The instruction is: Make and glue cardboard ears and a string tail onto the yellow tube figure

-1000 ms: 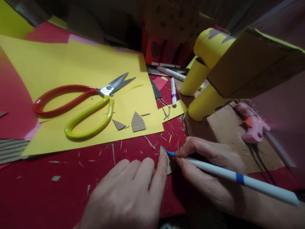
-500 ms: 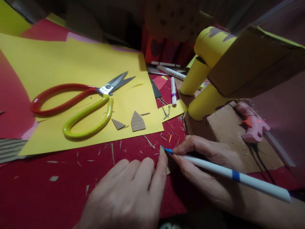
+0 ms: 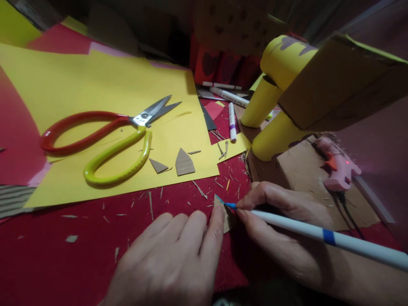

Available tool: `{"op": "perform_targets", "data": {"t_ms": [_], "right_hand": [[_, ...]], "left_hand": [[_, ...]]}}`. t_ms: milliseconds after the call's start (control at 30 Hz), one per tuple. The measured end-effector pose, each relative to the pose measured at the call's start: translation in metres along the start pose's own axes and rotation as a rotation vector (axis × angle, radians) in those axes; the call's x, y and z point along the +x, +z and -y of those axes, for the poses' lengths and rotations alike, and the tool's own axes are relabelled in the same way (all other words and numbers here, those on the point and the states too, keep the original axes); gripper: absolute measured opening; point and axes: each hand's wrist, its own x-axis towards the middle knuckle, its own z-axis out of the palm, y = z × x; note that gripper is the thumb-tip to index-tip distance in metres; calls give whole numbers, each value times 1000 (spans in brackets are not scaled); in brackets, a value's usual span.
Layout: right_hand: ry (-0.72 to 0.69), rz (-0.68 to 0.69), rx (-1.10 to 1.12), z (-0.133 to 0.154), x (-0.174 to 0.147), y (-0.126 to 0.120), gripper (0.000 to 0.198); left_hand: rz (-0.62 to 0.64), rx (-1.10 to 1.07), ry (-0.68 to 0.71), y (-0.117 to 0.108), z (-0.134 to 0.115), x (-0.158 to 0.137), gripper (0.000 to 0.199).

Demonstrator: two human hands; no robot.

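A white felt-tip pen (image 3: 296, 224) with a blue band is pinched between the thumb and fingers of my right hand (image 3: 277, 208). Its blue tip touches the edge of a small cardboard piece (image 3: 228, 222), where a blue line shows near the pointed top. My left hand (image 3: 174, 257) presses that piece against the red cloth with its index finger, the fingers close together. Part of the piece is hidden under that finger. Beyond my left hand, a pointed cardboard piece (image 3: 185, 162) and a cardboard triangle (image 3: 158, 166) lie on yellow paper (image 3: 111, 80).
Scissors (image 3: 145, 117) with red and yellow-green handles lie part-open on the paper. At right stand a yellow tube figure (image 3: 277, 131) and a pink glue gun (image 3: 339, 168) with a lit red light. Markers (image 3: 232, 123) and cardboard scraps (image 3: 199, 189) are scattered on the red cloth (image 3: 63, 259).
My right hand and the felt-tip pen have shifted slightly right and down along the cardboard piece's edge. More blue line shows on that edge. My left hand stays in place.
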Motion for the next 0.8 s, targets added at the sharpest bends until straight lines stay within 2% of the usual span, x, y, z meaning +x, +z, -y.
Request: {"op": "perform_targets", "data": {"t_ms": [333, 533, 800], "right_hand": [[5, 44, -58, -2, -3, -2, 17], [23, 31, -39, 4, -1, -4, 17], [-8, 8, -25, -3, -4, 1, 16]], "left_hand": [[-1, -4, 3, 1, 1, -1, 37], [10, 1, 4, 1, 1, -1, 39], [-6, 10, -3, 1, 0, -1, 41]]}}
